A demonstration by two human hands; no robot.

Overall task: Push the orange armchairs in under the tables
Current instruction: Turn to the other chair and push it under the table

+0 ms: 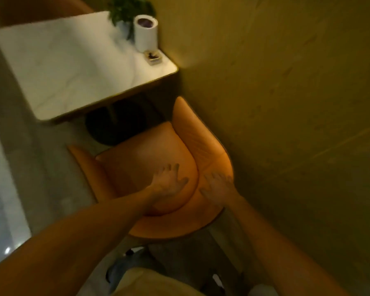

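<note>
An orange armchair stands just below a white marble-top table, its seat facing the table and angled a little, its right side close to the wall. Its seat sits outside the table's edge, by the dark round table base. My left hand hovers over the rear of the seat with fingers spread. Over the curved backrest on the right is my right hand, also spread; whether either hand touches the chair is unclear. Neither hand holds anything.
A yellowish wall runs along the right, close to the chair. On the table's far right corner stand a white cylinder, a small potted plant and a small tray. Another orange chair back shows beyond the table. My shoes are below.
</note>
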